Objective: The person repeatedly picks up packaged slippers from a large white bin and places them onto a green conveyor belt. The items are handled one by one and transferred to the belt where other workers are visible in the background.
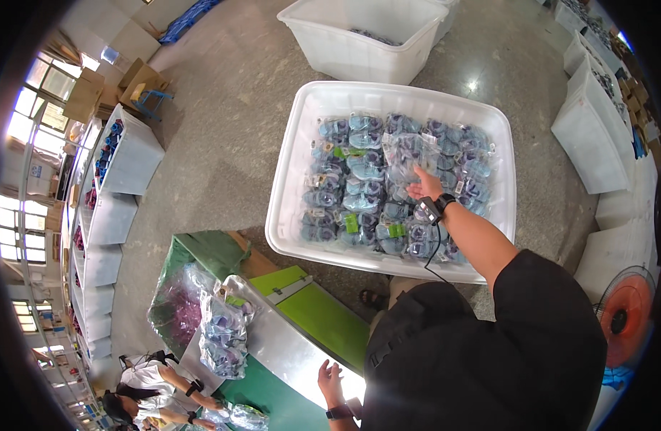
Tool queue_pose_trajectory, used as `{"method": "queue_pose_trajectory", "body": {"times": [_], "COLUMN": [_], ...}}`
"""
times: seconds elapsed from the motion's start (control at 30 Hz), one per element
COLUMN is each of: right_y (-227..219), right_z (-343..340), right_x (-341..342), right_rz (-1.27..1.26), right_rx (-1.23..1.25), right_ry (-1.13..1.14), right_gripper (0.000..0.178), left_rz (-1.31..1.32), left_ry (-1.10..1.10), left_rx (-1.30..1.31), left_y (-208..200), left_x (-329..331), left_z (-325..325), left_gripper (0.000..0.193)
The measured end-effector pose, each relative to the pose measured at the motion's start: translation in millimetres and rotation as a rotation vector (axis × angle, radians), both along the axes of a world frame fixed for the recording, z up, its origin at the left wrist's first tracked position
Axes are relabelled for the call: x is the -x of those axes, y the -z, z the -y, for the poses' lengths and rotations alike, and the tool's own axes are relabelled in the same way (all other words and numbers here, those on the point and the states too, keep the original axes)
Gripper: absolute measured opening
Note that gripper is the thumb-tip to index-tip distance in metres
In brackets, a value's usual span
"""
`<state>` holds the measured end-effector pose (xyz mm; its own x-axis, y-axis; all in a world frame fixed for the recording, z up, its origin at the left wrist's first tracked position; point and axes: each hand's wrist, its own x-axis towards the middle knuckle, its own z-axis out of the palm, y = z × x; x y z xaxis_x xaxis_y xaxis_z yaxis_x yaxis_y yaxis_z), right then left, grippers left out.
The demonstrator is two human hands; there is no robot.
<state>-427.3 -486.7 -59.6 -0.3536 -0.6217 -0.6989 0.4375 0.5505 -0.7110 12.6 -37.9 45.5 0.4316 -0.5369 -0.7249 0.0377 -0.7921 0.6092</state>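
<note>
clear bag (pixel 406 149) | blue-and-purple contents | lying atop similar bags (pixel 364 167) | inside white tub (pixel 286 188)

I count the wearer's 2 bare hands (pixel 427 187) (pixel 330 382), 1 white-shirted co-worker (pixel 145 382), 1 round orange fan (pixel 632 309) and 1 wide white plastic tub (pixel 290 172) of clear-bagged blue shoes (pixel 363 187).

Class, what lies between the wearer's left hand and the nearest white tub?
From left hand to tub, the head view shows shiny metal, a lime-green panel, then grey floor.
</note>
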Motion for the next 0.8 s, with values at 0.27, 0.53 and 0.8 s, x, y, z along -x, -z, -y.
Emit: {"method": "queue_pose_trajectory", "body": {"times": [0.27, 0.53, 0.8], "right_y": [41.0, 32.6, 27.5], "right_z": [-53.3, -102.5, -128.6], "right_x": [-18.8, -33.5, -46.3], "right_rz": [0.162, 0.091, 0.256], "right_rx": [-0.155, -0.219, -0.187], "right_ry": [-0.24, -0.189, -0.295], "right_gripper": [0.048, 0.049, 0.045], "left_rz": [0.004, -0.061, 0.028], "left_ry": [-0.069, -0.177, -0.201], "left_rx": [-0.017, 0.02, 0.051], "left_y": [18.1, 32.9, 52.9], "left_x": [-9.2, -14.1, -39.7], "left_z": [-52.7, -89.3, -124.5], "left_gripper": [0.046, 0.048, 0.054]}}
